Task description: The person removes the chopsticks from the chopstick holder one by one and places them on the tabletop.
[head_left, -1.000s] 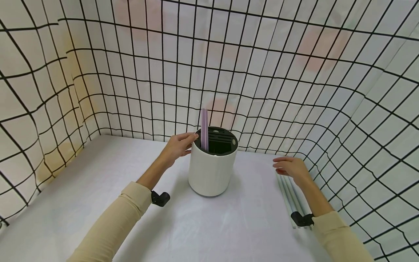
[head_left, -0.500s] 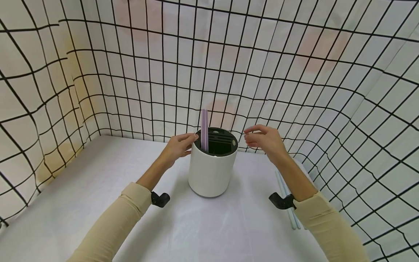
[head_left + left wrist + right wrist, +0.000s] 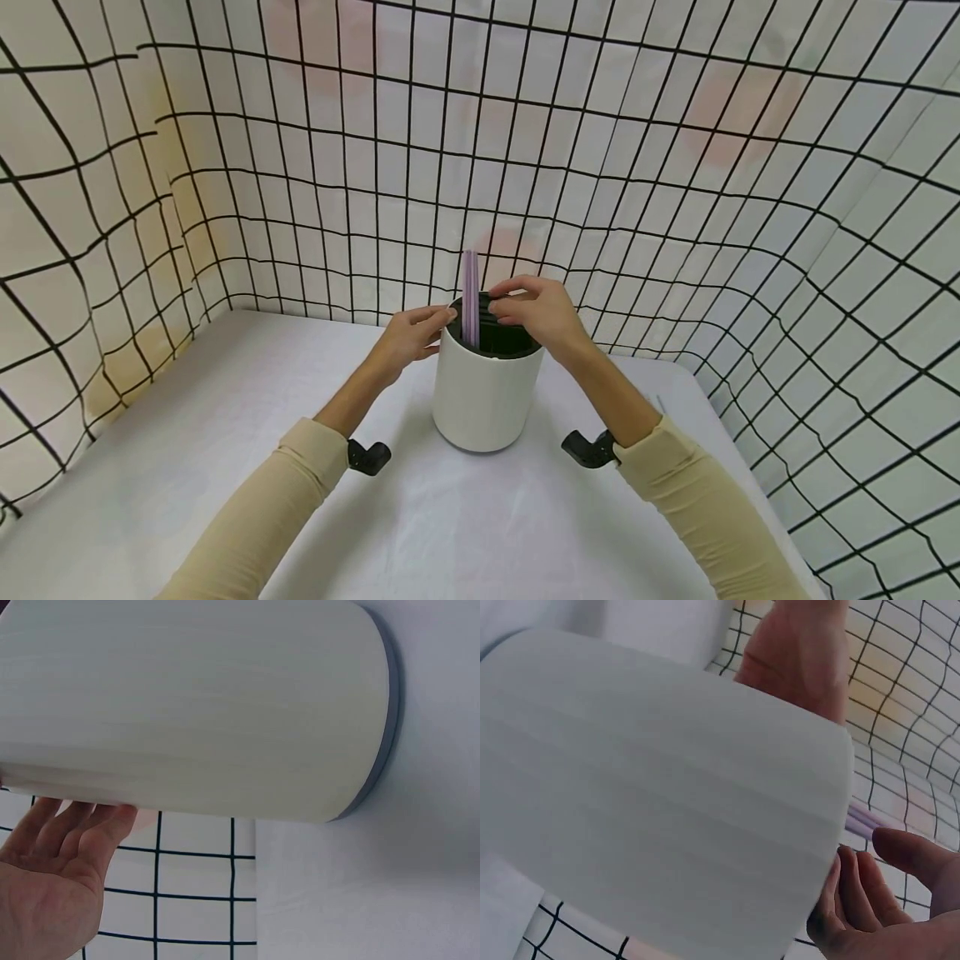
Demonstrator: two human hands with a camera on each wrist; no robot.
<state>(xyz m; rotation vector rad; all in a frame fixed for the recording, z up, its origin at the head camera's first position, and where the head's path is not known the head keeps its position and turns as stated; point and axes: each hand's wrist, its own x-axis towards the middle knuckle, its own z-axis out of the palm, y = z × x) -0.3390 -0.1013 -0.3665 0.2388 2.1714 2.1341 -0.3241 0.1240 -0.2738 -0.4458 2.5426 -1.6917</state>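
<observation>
A white cylindrical holder [image 3: 486,392] stands on the white table [image 3: 225,433], with a black slotted insert [image 3: 510,340] in its top. A few purple sticks [image 3: 470,292] stand upright in the insert's left slots. My left hand [image 3: 437,329] rests with straight fingers against the holder's left side at the rim; the left wrist view shows the palm [image 3: 52,877] beside the holder [image 3: 195,712]. My right hand [image 3: 517,307] hovers over the insert, fingers loosely curved right beside the purple sticks and holding nothing. In the right wrist view those fingers [image 3: 855,892] sit at the holder's [image 3: 652,802] rim.
Walls of white cloth with a black grid [image 3: 675,208] enclose the table on the left, back and right. A thin pale stick [image 3: 659,405] lies on the table at the right, mostly hidden behind my right forearm.
My right hand lifted off the pale sticks at the right, swung left empty, and now sits over the holder's top. The left hand and the holder have stayed in place.
</observation>
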